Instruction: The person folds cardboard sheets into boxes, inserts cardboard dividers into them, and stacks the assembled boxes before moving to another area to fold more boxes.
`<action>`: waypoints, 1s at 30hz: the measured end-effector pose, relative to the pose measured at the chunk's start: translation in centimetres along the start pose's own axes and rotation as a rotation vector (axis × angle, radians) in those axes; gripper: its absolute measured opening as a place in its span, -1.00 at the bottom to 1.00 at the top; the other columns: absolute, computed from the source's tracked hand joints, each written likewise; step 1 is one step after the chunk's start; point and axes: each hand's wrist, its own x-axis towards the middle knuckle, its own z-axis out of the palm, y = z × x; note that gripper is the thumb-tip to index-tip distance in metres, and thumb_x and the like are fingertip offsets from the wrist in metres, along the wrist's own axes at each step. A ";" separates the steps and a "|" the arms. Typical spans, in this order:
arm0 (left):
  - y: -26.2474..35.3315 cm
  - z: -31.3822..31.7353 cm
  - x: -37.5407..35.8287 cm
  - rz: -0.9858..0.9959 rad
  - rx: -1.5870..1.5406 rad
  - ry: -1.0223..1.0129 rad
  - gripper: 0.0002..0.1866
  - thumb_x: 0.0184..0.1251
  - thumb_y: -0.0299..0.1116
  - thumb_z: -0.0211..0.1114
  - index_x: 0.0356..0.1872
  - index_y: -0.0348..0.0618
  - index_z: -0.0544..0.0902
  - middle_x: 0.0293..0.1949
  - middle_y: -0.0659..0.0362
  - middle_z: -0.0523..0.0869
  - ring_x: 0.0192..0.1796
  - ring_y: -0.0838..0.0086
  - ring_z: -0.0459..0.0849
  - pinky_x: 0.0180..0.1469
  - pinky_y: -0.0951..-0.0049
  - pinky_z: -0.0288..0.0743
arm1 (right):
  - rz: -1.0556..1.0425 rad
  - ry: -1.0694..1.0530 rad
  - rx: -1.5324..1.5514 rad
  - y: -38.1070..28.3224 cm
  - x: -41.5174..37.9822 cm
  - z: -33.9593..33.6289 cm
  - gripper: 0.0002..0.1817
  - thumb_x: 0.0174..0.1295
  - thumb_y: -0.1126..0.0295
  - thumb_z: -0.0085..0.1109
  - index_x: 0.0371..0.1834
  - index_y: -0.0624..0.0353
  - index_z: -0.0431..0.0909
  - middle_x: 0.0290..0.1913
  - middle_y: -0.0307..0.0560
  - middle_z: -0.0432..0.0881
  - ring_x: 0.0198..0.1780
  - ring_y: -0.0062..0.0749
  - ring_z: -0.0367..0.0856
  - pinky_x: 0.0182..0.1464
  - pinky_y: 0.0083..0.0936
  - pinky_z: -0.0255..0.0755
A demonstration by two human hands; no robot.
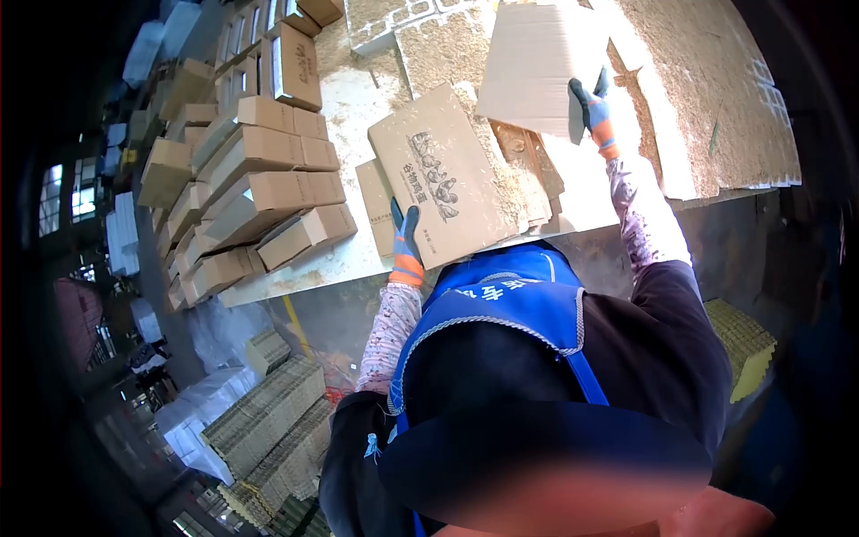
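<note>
My left hand [407, 242], in a dark and orange work glove, grips the lower left edge of a brown cardboard box [470, 192] with printed black figures and lettering. The box lies tilted over another cardboard piece [371, 201] on the table. My right hand [594, 112], gloved alike, is closed at the right edge of a plain cardboard sheet [532, 67]. Part of its grip is hard to make out in the bright light. Between the two, smaller cardboard pieces [528, 161] lie among loose shavings.
Rows of brown cartons [268, 192] stand close together on the left of the table [304, 285]. Shavings in large beds [707, 98] cover the back and right. Stacks of egg trays [268, 416] stand on the floor to the left, with another stack [743, 345] at right.
</note>
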 end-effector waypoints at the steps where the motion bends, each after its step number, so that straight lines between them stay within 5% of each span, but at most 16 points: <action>1: 0.0 0.0 0.0 -0.009 -0.012 -0.010 -0.34 0.27 -0.22 0.22 0.34 -0.04 0.14 0.02 0.09 0.52 -0.02 0.35 0.60 -0.09 0.37 0.58 | -0.024 0.050 -0.033 0.1 0.2 0.4 -0.26 0.11 0.56 0.23 0.35 0.33 0.05 0.13 0.04 0.45 0.00 -0.42 0.51 0.04 -0.63 0.44; 3: 0.2 0.3 0.0 -0.003 -0.019 -0.034 -0.33 0.26 -0.23 0.22 0.34 -0.03 0.13 0.04 0.08 0.50 -0.01 0.31 0.59 -0.07 0.33 0.59 | -0.203 0.026 -0.349 0.4 0.0 1.2 -0.26 0.10 0.53 0.26 0.34 0.33 0.09 0.14 0.04 0.45 0.07 -0.40 0.45 0.10 -0.58 0.38; 10: -0.6 -0.9 0.6 0.058 0.067 -0.034 -0.32 0.24 -0.23 0.23 0.33 -0.04 0.12 0.05 0.07 0.49 0.00 0.29 0.58 -0.07 0.30 0.59 | -0.129 0.026 -0.150 0.8 -0.9 0.7 -0.26 0.09 0.56 0.24 0.35 0.31 0.09 0.13 0.07 0.46 0.11 -0.36 0.46 0.09 -0.54 0.38; 12: -0.4 -0.2 0.1 0.020 -0.037 -0.037 -0.33 0.25 -0.24 0.22 0.33 -0.03 0.12 0.05 0.06 0.49 -0.01 0.28 0.58 -0.08 0.29 0.60 | -0.195 -0.118 -0.538 0.3 -2.2 0.9 -0.30 0.08 0.44 0.30 0.31 0.25 0.21 0.10 0.03 0.51 0.08 -0.36 0.49 0.09 -0.50 0.39; 14: -0.3 0.0 -0.2 0.009 -0.059 -0.032 -0.33 0.25 -0.26 0.21 0.34 -0.03 0.11 0.05 0.05 0.49 -0.01 0.28 0.59 -0.08 0.28 0.60 | -0.209 -0.155 -0.532 -0.1 -2.4 1.0 -0.32 0.08 0.41 0.31 0.29 0.25 0.26 0.10 0.00 0.52 0.07 -0.39 0.50 0.08 -0.52 0.40; 22: -0.9 -0.3 0.2 0.049 -0.090 -0.002 -0.33 0.24 -0.29 0.23 0.34 0.00 0.12 0.05 0.07 0.49 -0.01 0.27 0.58 -0.07 0.27 0.59 | 0.065 -0.271 -0.746 -2.0 -0.9 -3.7 -0.24 0.05 0.27 0.35 0.34 0.10 0.23 0.07 -0.06 0.56 0.01 -0.40 0.52 0.07 -0.47 0.39; 30: -1.4 -1.2 0.9 0.029 -0.073 -0.017 -0.36 0.27 -0.25 0.21 0.33 -0.01 0.14 0.05 0.07 0.48 0.01 0.28 0.57 -0.05 0.29 0.58 | -0.086 -0.221 -0.484 0.6 -4.2 -0.1 -0.30 0.08 0.46 0.29 0.32 0.23 0.23 0.16 -0.10 0.48 0.12 -0.50 0.43 0.14 -0.57 0.33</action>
